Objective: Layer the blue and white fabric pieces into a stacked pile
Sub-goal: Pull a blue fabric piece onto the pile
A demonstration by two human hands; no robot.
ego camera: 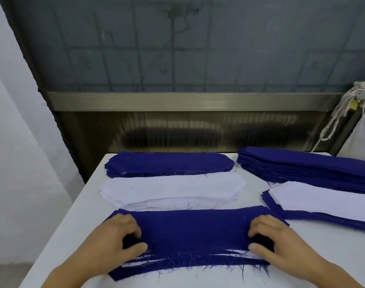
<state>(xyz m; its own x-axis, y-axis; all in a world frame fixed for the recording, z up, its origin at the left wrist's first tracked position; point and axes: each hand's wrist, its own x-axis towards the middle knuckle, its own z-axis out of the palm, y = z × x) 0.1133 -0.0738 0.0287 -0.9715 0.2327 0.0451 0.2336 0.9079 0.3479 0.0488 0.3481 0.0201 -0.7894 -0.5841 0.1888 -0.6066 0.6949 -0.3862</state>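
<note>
A layered pile of blue and white fabric pieces (194, 231) lies at the table's near edge, a blue piece on top, white edges showing along its frayed front. My left hand (117, 240) holds the pile's left end, fingers curled on top and thumb at the front edge. My right hand (275, 240) holds the right end the same way. Behind it lie a stack of white pieces (171, 190) and, farther back, a stack of blue pieces (169, 164).
At the right, a tall blue stack (306, 169) sits at the back, and a white-topped stack on blue pieces (326, 200) lies nearer. The white table (322, 246) ends at the left edge. A dark window wall rises behind; white cord (343, 107) hangs at the far right.
</note>
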